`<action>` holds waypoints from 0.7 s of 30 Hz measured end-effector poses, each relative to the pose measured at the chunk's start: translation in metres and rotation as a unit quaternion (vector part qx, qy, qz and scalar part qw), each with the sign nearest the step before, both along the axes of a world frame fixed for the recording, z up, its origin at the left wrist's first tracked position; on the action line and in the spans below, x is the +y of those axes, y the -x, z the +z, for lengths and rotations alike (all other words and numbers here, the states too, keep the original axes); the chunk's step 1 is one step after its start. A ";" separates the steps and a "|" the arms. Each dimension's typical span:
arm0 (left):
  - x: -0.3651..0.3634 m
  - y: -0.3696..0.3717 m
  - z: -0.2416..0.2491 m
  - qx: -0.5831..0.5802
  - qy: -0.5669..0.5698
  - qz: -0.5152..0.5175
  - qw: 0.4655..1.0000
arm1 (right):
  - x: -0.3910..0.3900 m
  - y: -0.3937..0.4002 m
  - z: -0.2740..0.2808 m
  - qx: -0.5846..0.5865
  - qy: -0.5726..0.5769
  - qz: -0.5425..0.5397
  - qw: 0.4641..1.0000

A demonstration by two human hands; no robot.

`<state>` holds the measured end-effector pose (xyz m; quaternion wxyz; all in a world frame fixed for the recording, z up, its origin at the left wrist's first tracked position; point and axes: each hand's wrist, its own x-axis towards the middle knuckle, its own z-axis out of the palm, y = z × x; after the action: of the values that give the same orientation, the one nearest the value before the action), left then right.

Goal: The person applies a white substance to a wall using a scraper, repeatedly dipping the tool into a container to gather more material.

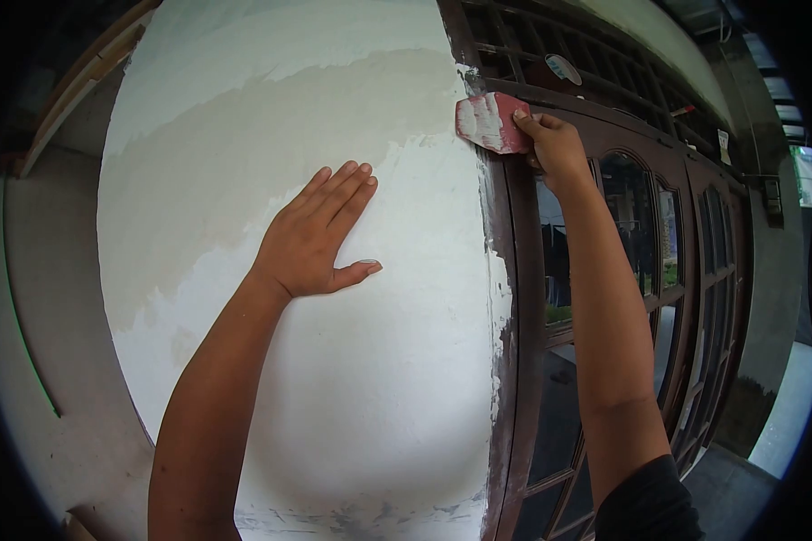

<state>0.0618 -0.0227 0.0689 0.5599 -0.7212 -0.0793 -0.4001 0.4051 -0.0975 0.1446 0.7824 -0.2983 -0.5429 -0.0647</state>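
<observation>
My left hand lies flat against the white wall, fingers stretched upward and thumb out to the side. Higher up on the right, my right hand grips a red putty scraper between thumb and fingers. White putty is smeared across the scraper's face. Its blade end overlaps the wall's right edge beside the dark brown door frame. A greyish, damp-looking band crosses the upper wall above my left hand, with brighter white below it.
Brown doors with glass panes stand to the right, under a dark slatted transom carrying an oval sticker. Putty smears run down the frame's edge. A wooden beam and a green line are at the left.
</observation>
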 end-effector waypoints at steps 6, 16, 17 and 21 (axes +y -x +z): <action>0.000 0.001 0.001 0.001 -0.005 -0.002 1.000 | 0.004 0.018 0.000 -0.028 -0.043 0.063 0.997; 0.000 0.002 -0.007 -0.012 -0.017 0.034 0.999 | -0.006 -0.001 -0.024 0.028 -0.046 0.077 0.996; 0.000 0.002 -0.016 -0.013 -0.014 0.040 0.999 | -0.009 0.003 -0.039 0.027 -0.054 0.107 0.992; -0.013 0.006 -0.109 -0.113 0.105 -0.081 0.985 | -0.024 0.050 -0.142 0.030 -0.050 0.197 0.979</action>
<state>0.0556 -0.0362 -0.0397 0.4342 -0.7304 -0.1251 -0.5122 0.3552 -0.1220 0.0027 0.8097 -0.1480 -0.5632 0.0729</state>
